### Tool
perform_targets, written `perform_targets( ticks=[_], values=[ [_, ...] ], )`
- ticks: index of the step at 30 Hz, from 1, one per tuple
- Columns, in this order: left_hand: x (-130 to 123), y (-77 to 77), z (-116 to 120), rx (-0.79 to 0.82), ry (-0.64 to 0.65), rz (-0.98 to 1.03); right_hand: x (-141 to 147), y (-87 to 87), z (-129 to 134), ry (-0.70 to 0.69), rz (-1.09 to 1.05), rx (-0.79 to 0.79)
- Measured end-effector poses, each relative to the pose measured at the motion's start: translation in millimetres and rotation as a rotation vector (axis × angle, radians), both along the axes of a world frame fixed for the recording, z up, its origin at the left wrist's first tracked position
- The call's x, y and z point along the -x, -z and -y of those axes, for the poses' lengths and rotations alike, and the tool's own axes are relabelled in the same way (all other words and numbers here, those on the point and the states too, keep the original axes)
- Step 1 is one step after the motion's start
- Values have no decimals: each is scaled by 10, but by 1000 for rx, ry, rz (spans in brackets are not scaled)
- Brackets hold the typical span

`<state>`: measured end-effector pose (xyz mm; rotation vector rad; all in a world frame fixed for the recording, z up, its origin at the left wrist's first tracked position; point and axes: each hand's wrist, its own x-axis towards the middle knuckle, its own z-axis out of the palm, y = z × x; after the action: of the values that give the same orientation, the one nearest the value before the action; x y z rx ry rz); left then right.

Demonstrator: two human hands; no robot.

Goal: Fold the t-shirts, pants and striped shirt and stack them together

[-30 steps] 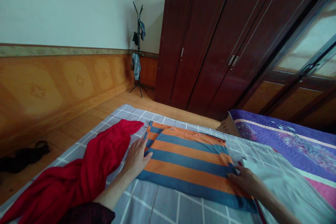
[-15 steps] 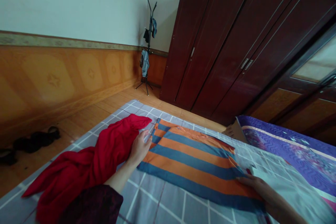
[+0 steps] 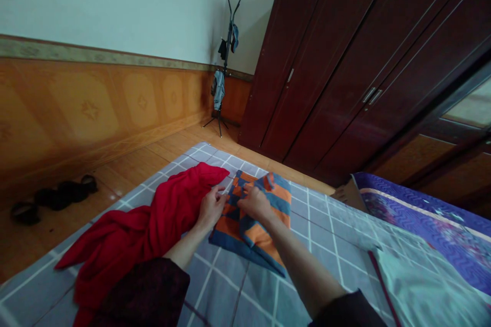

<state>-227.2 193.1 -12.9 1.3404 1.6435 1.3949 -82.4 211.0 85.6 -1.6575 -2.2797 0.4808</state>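
Observation:
An orange and blue striped shirt (image 3: 282, 202) lies partly folded over on a grey checked bed sheet (image 3: 318, 219). My right hand (image 3: 256, 205) is closed on the folded-over part of the shirt, near its upper left. At the shirt's left edge rests my left hand (image 3: 212, 208), with its fingers apart and the tips near the fabric. Just left of that hand, a crumpled red garment (image 3: 164, 209) stretches diagonally across the sheet.
A pale green cloth (image 3: 418, 276) lies at the right. Beyond the bed are a purple patterned mattress (image 3: 414, 204), a dark red wardrobe (image 3: 326, 71) and a black coat stand (image 3: 226, 56). Black items (image 3: 57, 196) are on the floor at left.
My right hand has moved left with the shirt's right side, folding it over toward the left edge. My left hand stays beside the shirt. The view has shifted slightly.

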Motion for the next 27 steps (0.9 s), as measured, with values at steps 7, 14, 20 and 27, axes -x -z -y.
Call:
perform_targets(
  ticks=[7,14,20,27],
  values=[
    [18,-49,30,19,25,-15,157,199,483,-113,91,-40],
    [7,-158,58,97,108,-41,-603,382,873,-188,332,-171],
    [49,-283,92,171,276,-11,-948,456,1011,-118,454,-216],
    [22,-286,141,203,439,65,-1166,449,931,13,390,-213]
  ],
)
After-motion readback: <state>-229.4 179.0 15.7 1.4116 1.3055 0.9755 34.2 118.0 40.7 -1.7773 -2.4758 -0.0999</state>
